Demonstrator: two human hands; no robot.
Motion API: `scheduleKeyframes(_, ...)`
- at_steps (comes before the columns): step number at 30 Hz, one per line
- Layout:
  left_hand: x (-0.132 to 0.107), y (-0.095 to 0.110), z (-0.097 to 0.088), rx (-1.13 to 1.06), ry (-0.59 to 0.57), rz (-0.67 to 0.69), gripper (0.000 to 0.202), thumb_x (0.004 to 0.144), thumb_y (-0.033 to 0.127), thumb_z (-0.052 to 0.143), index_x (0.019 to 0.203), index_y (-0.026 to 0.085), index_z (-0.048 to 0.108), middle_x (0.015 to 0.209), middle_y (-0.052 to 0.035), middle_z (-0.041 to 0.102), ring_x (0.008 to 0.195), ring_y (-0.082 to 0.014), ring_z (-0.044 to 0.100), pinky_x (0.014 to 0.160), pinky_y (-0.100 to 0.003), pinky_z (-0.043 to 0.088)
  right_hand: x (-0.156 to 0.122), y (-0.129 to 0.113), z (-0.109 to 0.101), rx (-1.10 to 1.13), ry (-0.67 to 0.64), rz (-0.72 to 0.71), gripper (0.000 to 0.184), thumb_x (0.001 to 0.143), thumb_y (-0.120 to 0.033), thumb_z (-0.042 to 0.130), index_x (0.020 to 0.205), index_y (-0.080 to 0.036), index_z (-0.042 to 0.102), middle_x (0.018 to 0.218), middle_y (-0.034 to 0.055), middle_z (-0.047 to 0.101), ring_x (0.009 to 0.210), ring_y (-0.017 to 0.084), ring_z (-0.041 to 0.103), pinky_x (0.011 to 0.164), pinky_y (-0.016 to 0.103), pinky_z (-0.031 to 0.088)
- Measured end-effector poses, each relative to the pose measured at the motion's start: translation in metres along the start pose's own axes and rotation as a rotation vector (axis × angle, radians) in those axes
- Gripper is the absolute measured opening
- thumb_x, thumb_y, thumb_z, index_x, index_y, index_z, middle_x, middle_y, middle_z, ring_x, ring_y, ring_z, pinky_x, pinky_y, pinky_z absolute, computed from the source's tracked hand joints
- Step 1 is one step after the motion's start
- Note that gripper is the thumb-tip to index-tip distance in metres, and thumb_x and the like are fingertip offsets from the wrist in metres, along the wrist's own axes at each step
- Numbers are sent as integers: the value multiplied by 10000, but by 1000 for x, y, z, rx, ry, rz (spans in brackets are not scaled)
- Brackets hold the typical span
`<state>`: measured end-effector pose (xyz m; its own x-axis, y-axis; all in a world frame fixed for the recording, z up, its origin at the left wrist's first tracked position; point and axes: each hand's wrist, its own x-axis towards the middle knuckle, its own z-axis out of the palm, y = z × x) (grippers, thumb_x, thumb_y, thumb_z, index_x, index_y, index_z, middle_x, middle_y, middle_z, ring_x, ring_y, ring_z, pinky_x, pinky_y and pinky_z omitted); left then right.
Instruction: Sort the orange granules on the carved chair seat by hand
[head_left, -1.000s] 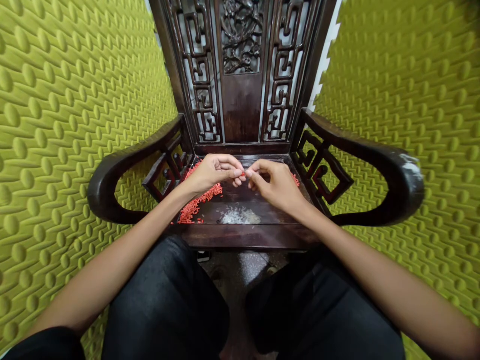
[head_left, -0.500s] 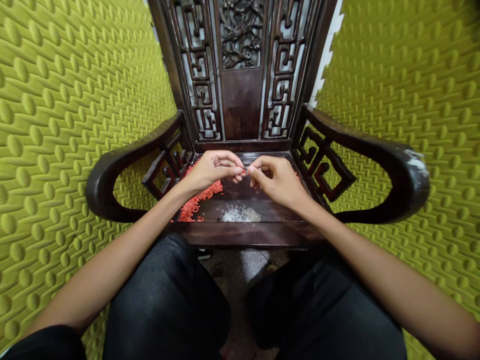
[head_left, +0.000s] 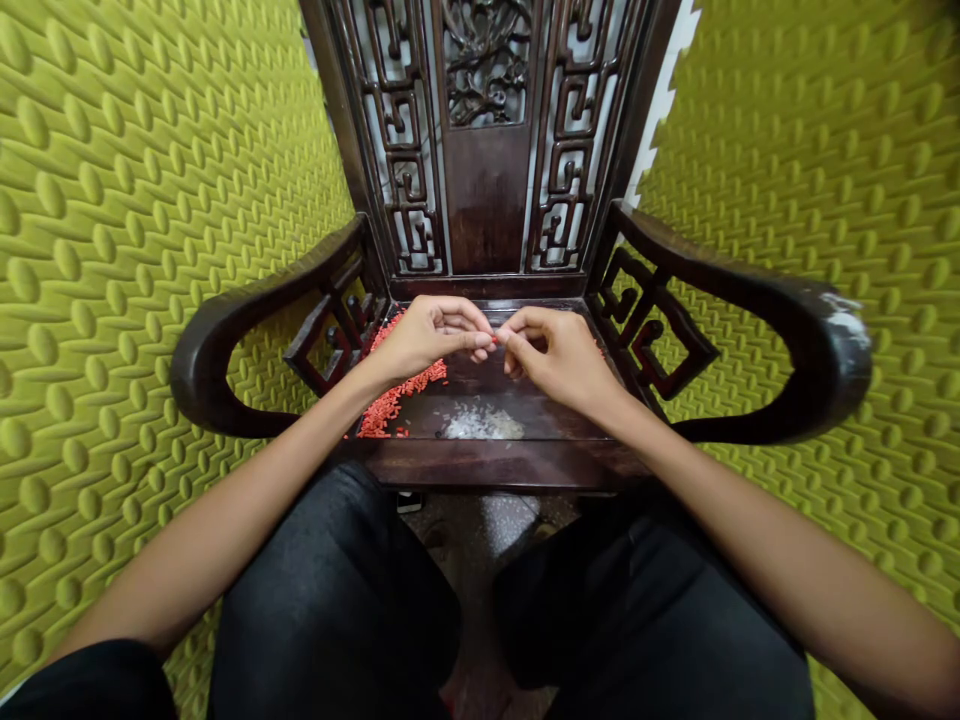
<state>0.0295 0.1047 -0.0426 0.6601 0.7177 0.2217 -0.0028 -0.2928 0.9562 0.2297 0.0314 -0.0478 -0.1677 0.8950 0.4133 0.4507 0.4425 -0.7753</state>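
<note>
Above the dark wooden seat [head_left: 420, 415], my two hands meet at the fingertips. My left hand [head_left: 439, 335] is closed in a pinch on a small red piece [head_left: 494, 339], of which only a little shows. Thumb and forefinger of my right hand [head_left: 551, 350] are pinched together at the other side of that piece; what they hold, if anything, is hidden. Beside and below my left hand lies a heap of short red tube-like pieces [head_left: 397, 400]. Nearer me on the seat is a small pile of clear, whitish pieces [head_left: 481, 422].
The seat belongs to a carved wooden chair with a tall openwork back [head_left: 487, 200]. Curved armrests rise at the left [head_left: 199, 375] and right [head_left: 832, 360]. Textured yellow-green panels [head_left: 97, 250] stand on both sides. My knees [head_left: 330, 580] are before the seat's front edge.
The hands stay in nearly the same pose, with the fingertips slightly closer together around the red piece. The view has shifted a little.
</note>
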Motion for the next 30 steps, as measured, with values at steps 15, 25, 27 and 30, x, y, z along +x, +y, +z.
scheduleKeyframes(15,1,-2,12,-268,55,8,348,744,342,915,889,105,705,761,-50,766,698,-134,732,739,-268,603,0,-1,1,213,160,-48,297,889,-485,756,857,-191,730,797,49,766,682,168,720,666,329,616)
scheduleKeyframes(25,1,0,11,-299,70,10,352,738,332,922,891,99,707,769,-55,765,709,-133,730,755,-267,602,2,0,1,267,165,-54,187,868,-357,789,912,-179,754,870,49,784,777,174,751,765,332,640)
scheduleKeyframes(27,1,-1,11,-287,65,18,347,745,330,918,895,96,709,773,-57,767,711,-135,732,752,-265,604,3,1,0,304,165,-46,228,852,-389,806,904,-175,746,845,43,779,753,168,749,740,320,642)
scheduleKeyframes(30,1,-2,11,-274,61,36,343,753,335,912,894,96,712,773,-53,766,712,-132,733,747,-260,606,4,2,0,328,177,-66,287,825,-437,831,854,-167,739,793,31,767,697,151,736,682,290,633)
